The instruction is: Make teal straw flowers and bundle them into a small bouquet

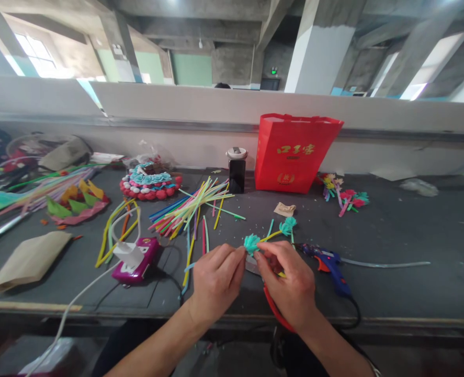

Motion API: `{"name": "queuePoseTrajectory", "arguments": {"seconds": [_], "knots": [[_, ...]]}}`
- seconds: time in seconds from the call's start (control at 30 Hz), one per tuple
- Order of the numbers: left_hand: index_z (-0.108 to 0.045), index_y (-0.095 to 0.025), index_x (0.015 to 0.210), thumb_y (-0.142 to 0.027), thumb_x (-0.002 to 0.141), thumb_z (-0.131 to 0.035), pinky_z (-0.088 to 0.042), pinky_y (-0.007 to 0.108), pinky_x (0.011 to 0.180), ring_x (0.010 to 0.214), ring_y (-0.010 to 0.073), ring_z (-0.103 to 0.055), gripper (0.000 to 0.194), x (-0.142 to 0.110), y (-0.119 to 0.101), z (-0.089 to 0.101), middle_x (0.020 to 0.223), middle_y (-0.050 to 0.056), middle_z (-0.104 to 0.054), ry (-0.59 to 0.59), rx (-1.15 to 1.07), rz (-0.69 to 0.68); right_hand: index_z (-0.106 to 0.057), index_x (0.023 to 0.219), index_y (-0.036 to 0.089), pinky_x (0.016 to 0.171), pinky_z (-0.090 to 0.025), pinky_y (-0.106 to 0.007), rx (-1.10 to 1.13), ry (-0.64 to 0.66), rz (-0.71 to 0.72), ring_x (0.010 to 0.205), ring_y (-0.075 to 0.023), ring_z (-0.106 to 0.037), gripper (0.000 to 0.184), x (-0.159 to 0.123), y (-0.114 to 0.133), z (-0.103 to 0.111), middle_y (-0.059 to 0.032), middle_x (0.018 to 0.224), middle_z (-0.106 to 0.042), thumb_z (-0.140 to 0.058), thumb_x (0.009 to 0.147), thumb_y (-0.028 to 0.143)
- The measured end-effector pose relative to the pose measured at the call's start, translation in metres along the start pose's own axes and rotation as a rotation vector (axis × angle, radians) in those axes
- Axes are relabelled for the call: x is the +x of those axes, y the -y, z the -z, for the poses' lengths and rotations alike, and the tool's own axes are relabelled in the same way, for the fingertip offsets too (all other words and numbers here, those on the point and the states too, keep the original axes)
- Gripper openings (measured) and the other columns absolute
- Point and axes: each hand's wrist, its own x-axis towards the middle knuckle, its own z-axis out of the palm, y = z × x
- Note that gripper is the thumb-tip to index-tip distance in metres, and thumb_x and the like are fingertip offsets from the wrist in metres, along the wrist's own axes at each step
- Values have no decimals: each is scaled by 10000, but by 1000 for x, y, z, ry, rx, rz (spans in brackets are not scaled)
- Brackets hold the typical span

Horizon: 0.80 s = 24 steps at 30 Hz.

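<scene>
A small teal craft flower with frilled petals is held up between my two hands, above the front of the dark table. My left hand pinches its left side with closed fingers. From the right, my right hand grips it between thumb and fingers. Beneath my right hand lie scissors with red handles, partly covered. A second teal flower with a yellow stem rests just behind. To the right sits a blue glue gun, a clear glue stick extending from its back.
Thin coloured stems lie piled left of centre, near a purple power strip with a white plug. At the back stand a phone and a red bag. Finished flowers lie right; a brown paper packet lies left.
</scene>
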Motion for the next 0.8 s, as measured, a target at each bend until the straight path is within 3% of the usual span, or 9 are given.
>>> {"name": "queuePoseTrajectory", "arguments": {"seconds": [0.17, 0.3, 0.4, 0.6, 0.8], "knots": [[-653, -148, 992, -95, 874, -599, -446, 243, 611, 654, 138, -585, 140, -1, 0, -1, 760, 41, -649, -5, 16, -10, -663, 968, 209, 608, -470, -223, 60, 19, -102, 627, -111, -563, 81, -1, 0, 0, 25, 738, -609, -651, 889, 194], [-666, -147, 1002, -116, 892, -575, -441, 244, 635, 685, 141, -588, 146, -2, -1, -3, 773, 47, -646, 40, -55, 54, -667, 924, 209, 621, -464, -223, 72, 32, -42, 671, -115, -575, 71, 1, 0, 2, 6, 789, -634, -622, 904, 159], [-688, -158, 959, -199, 898, -587, -417, 233, 610, 675, 132, -569, 125, 1, -4, -4, 755, 33, -629, 137, -241, 303, -662, 909, 203, 622, -462, -221, 66, 16, 10, 670, -114, -569, 89, 2, 0, 3, 1, 784, -629, -617, 898, 127], [-645, -146, 742, -404, 884, -574, -295, 201, 438, 466, 72, -411, 303, 10, -7, 1, 592, -18, -545, 361, -914, 901, -659, 897, 203, 598, -442, -212, 75, 55, 42, 626, -107, -542, 111, 3, 2, 5, 14, 729, -600, -609, 888, 104], [-682, -132, 802, -440, 789, -692, -300, 189, 408, 448, 66, -438, 309, 9, -7, 3, 599, -15, -574, 364, -1111, 1049, -654, 900, 195, 572, -420, -205, 65, 95, 24, 556, -94, -509, 71, 1, 0, 9, 45, 643, -521, -604, 889, 147]]}}
